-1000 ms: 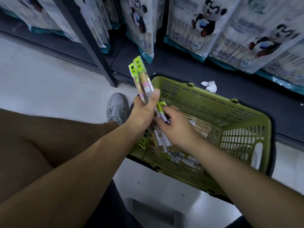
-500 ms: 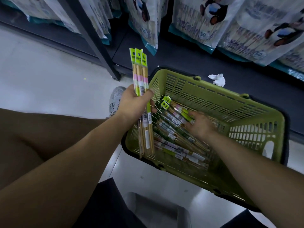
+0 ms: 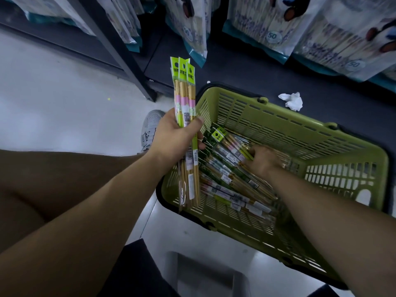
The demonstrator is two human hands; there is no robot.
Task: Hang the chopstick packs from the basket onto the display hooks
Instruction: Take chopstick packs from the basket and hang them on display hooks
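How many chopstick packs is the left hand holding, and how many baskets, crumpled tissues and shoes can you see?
3 chopstick packs, gripped in the left hand
1 green basket
1 crumpled tissue
1 shoe
Total: 6
The packs lying in the basket overlap too much to count.

The right hand (image 3: 264, 161) is down in the basket (image 3: 278, 125), fingers (image 3: 254, 151) half buried among the loose packs (image 3: 227, 168). Gripping one or only touching? Can't tell. The left hand (image 3: 173, 138) covers the middle of the held packs (image 3: 184, 82). The label print is too small to read. The hanging bags (image 3: 267, 22) are cut off by the top edge.
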